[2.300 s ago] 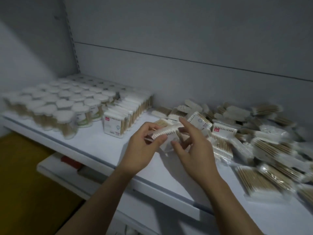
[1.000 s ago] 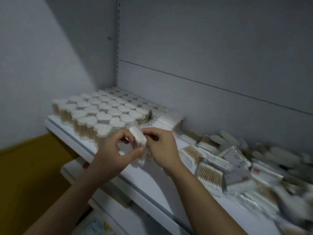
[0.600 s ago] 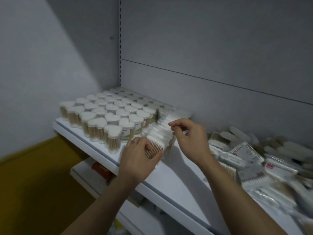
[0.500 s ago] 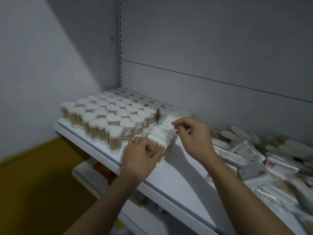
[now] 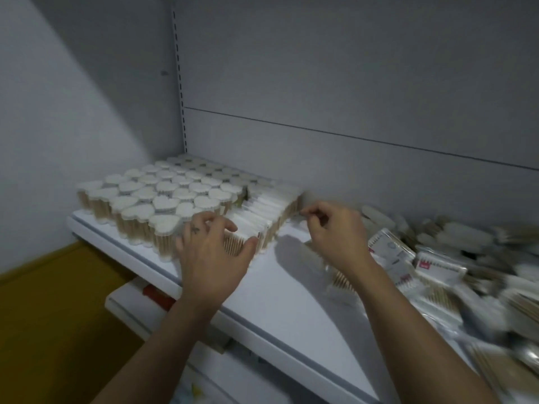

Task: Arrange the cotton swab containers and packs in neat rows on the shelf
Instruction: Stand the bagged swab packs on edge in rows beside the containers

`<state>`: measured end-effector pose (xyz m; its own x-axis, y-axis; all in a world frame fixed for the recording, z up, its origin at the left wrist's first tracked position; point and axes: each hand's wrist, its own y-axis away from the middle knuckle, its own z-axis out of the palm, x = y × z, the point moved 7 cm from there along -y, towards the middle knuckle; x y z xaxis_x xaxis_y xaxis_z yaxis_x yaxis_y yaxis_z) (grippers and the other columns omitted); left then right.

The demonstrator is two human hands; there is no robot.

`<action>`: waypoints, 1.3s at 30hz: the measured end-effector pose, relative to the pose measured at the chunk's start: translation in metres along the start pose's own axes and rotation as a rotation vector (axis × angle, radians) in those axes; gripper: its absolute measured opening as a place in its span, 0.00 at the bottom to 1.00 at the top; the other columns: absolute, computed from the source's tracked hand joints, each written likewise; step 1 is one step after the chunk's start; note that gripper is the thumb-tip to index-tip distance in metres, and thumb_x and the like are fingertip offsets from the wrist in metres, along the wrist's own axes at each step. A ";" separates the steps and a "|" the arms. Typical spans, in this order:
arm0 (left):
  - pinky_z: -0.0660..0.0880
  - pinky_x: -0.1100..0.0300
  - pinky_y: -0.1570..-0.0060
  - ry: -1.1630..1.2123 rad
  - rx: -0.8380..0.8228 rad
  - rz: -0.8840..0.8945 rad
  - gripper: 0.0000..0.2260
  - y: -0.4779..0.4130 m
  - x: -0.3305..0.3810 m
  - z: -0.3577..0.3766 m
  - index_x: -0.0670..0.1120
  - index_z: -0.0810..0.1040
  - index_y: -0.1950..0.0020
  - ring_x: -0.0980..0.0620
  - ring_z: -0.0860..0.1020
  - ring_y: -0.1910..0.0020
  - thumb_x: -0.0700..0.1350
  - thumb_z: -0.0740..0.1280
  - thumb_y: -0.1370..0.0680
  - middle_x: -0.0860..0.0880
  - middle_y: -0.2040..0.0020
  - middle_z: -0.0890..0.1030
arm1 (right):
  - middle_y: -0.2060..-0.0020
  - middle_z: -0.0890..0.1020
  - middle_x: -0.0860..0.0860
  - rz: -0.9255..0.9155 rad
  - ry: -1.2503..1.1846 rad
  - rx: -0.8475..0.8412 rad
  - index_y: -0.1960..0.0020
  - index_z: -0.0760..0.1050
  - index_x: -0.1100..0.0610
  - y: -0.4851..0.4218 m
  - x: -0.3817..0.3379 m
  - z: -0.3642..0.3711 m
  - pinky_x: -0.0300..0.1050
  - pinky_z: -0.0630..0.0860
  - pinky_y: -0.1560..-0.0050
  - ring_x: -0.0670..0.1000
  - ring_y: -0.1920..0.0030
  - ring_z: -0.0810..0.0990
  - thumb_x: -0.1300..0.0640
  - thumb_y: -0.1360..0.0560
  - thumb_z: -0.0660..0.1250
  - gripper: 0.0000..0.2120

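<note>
A row of upright cotton swab packs (image 5: 264, 209) runs from front to back on the white shelf (image 5: 280, 290), right beside a block of heart-lidded swab containers (image 5: 163, 199). My left hand (image 5: 211, 255) rests on the front pack of that row, fingers spread over its top and thumb against its right side. My right hand (image 5: 335, 233) hovers at the row's right flank, its fingers loosely curled, with the tips close to the packs and nothing between them. A loose heap of swab packs (image 5: 423, 265) lies to the right.
The grey back panel (image 5: 335, 83) and the side wall (image 5: 58, 112) close off the shelf. A lower shelf (image 5: 122, 303) with a red item (image 5: 157, 295) juts out below. The heap's far right is blurred. Yellow floor (image 5: 43, 316) is at the lower left.
Both hands carried a pack from the heap to the row and set it at the front. The left hand now lies on it; the right hand has let go and shifted right.
</note>
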<state>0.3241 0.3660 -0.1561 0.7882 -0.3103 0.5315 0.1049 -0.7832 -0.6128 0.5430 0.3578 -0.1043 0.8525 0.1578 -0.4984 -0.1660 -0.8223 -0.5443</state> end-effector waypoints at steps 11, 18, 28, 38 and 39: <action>0.69 0.55 0.41 -0.004 -0.458 0.255 0.16 0.014 0.099 0.082 0.52 0.73 0.37 0.50 0.70 0.38 0.55 0.65 0.23 0.52 0.37 0.72 | 0.49 0.82 0.52 0.104 0.341 0.063 0.46 0.81 0.51 0.011 0.046 -0.024 0.49 0.67 0.42 0.56 0.45 0.77 0.55 0.26 0.64 0.11; 0.72 0.49 0.39 0.073 -0.536 0.120 0.16 -0.006 0.094 0.133 0.50 0.74 0.34 0.47 0.72 0.36 0.51 0.63 0.21 0.47 0.35 0.74 | 0.40 0.78 0.52 0.127 0.521 -0.132 0.40 0.77 0.49 0.016 0.058 0.008 0.51 0.60 0.38 0.55 0.38 0.72 0.49 0.24 0.61 0.15; 0.74 0.51 0.39 0.010 -0.680 0.120 0.21 -0.060 0.103 0.204 0.52 0.71 0.29 0.40 0.75 0.38 0.50 0.62 0.22 0.41 0.37 0.78 | 0.45 0.80 0.50 0.195 0.595 -0.214 0.43 0.78 0.49 0.017 0.073 0.015 0.50 0.61 0.43 0.54 0.41 0.75 0.47 0.21 0.56 0.15; 0.70 0.57 0.37 0.289 -0.542 -0.041 0.12 -0.059 0.088 0.217 0.45 0.82 0.44 0.44 0.74 0.36 0.45 0.71 0.26 0.43 0.41 0.80 | 0.49 0.83 0.48 0.224 0.507 -0.159 0.46 0.80 0.48 0.018 0.080 0.011 0.50 0.66 0.43 0.53 0.46 0.78 0.43 0.23 0.60 0.14; 0.70 0.59 0.39 0.337 -0.519 -0.046 0.11 -0.061 0.089 0.212 0.45 0.82 0.45 0.44 0.75 0.38 0.43 0.72 0.27 0.43 0.41 0.79 | 0.49 0.82 0.47 0.216 0.498 -0.147 0.46 0.80 0.48 0.017 0.079 0.010 0.50 0.66 0.43 0.53 0.45 0.78 0.42 0.23 0.59 0.15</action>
<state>0.5171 0.5002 -0.1956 0.5461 -0.3570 0.7578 -0.2416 -0.9333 -0.2656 0.6023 0.3613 -0.1594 0.9438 -0.2702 -0.1901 -0.3221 -0.8804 -0.3481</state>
